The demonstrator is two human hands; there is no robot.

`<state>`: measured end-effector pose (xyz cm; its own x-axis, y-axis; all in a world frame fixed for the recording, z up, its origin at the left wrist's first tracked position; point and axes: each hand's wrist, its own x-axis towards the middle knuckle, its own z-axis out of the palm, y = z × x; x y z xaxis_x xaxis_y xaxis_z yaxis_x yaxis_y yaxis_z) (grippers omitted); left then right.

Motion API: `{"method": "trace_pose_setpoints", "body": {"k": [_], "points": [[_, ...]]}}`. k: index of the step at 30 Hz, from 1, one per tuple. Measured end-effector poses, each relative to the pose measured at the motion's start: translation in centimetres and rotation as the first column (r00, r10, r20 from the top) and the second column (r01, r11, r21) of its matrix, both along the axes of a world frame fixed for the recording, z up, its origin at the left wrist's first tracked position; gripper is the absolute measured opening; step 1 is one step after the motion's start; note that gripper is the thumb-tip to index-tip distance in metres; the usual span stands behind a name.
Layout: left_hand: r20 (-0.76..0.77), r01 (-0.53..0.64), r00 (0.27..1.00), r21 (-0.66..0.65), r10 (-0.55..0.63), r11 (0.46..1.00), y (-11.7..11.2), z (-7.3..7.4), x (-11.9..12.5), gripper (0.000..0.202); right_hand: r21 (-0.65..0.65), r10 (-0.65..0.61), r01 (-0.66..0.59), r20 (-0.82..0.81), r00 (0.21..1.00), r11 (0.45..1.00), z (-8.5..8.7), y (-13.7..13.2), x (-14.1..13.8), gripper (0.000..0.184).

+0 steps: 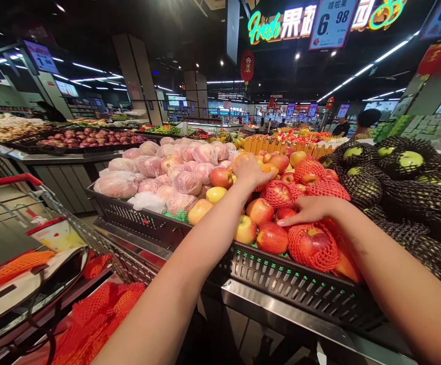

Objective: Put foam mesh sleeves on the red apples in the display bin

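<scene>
My left hand (251, 170) reaches to the back of the apple pile, its fingers curled down onto an orange foam net (238, 161); whether fruit is inside is hidden. Closer to me, my right hand (313, 209) lies low over the pile. Its thumb and fingers close about a dark red apple (284, 214), partly covered by the hand. Just below it is an apple in a red foam net (313, 247). Bare red apples (272, 238) and yellowish ones (245, 229) lie around. A black slatted crate (281, 271) holds the fruit.
Bagged pink fruit (188, 177) fills the crate's left side. Dark-netted green melons (410, 162) are stacked at right. At lower left stands a shopping cart (10, 180) with a cup (58, 233) and red foam nets (102, 314). Onions (91, 138) lie beyond. A price sign (332, 23) hangs overhead.
</scene>
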<state>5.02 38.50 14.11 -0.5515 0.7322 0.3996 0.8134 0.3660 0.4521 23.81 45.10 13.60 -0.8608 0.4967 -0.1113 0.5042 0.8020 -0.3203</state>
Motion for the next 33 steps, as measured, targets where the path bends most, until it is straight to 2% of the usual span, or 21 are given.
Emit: {"method": "trace_pose_setpoints", "body": {"k": [1, 3, 5, 6, 8, 10, 13, 15, 19, 23, 26, 28, 30, 33], "points": [[-0.096, 0.047, 0.995, 0.062, -0.041, 0.997, 0.0, 0.1, 0.2, 0.082, -0.005, 0.006, -0.005, 0.039, 0.999, 1.0, 0.0, 0.0, 0.0, 0.057], [-0.261, 0.264, 0.937, 0.097, -0.232, 0.96, 0.0, 0.2, 0.5, 0.056, 0.01, -0.025, 0.024, 0.155, 0.988, 1.0, 0.1, -0.2, 0.1, 0.06], [-0.329, 0.5, 0.813, -0.033, -0.481, 0.866, 0.1, 0.3, 0.8, 0.048, 0.001, -0.014, 0.014, 0.166, 0.986, 1.0, 0.1, -0.4, 0.1, 0.062], [-0.321, 0.565, 0.752, -0.138, -0.576, 0.814, 0.2, 0.2, 0.9, 0.051, -0.014, 0.008, -0.006, 0.151, 0.988, 1.0, 0.1, -0.5, 0.1, 0.063], [-0.28, 0.583, 0.691, -0.33, -0.667, 0.743, 0.3, 0.0, 1.2, 0.065, -0.056, 0.068, -0.063, 0.096, 0.993, 0.996, 0.0, -0.5, 0.1, 0.063], [-0.275, 0.539, 0.683, -0.434, -0.676, 0.722, 0.4, -0.2, 1.5, 0.077, -0.078, 0.081, -0.074, 0.084, 0.993, 0.994, -0.1, -0.3, 0.1, 0.061], [-0.298, 0.492, 0.695, -0.467, -0.655, 0.735, 0.5, -0.4, 1.8, 0.08, -0.027, 0.0, 0.005, 0.166, 0.986, 1.0, -0.2, -0.2, -0.1, 0.055], [-0.303, 0.469, 0.709, -0.471, -0.637, 0.747, 0.6, -0.4, 1.8, 0.08, 0.014, -0.015, 0.012, 0.178, 0.984, 1.0, -0.2, -0.2, -0.3, 0.048], [-0.313, 0.462, 0.731, -0.426, -0.606, 0.778, 0.8, -0.2, 1.3, 0.076, 0.101, -0.006, -0.008, 0.138, 0.99, 0.995, 0.1, -0.8, -0.4, 0.035], [-0.292, 0.475, 0.76, -0.358, -0.58, 0.803, 0.8, 0.2, 0.3, 0.067, 0.221, -0.101, 0.08, 0.083, 0.991, 0.972, 0.7, -1.8, -0.5, 0.043], [-0.242, 0.483, 0.789, -0.326, -0.566, 0.813, 0.7, 0.4, -0.5, 0.067, 0.245, -0.144, 0.137, 0.014, 0.989, 0.96, 1.1, -2.2, -0.6, 0.042], [-0.22, 0.494, 0.791, -0.318, -0.57, 0.809, 0.7, 0.4, -1.1, 0.068, 0.236, -0.136, 0.137, -0.02, 0.991, 0.962, 1.2, -2.3, -0.6, 0.041], [-0.199, 0.522, 0.781, -0.31, -0.591, 0.794, 0.8, 0.5, -1.7, 0.069, 0.166, -0.13, 0.138, -0.062, 0.99, 0.976, 1.1, -2.1, -0.5, 0.041], [-0.177, 0.567, 0.755, -0.307, -0.632, 0.764, 1.1, 0.6, -2.3, 0.069, -0.119, -0.086, 0.069, -0.144, 0.986, 0.991, 1.0, -2.0, -0.3, 0.041]]}}
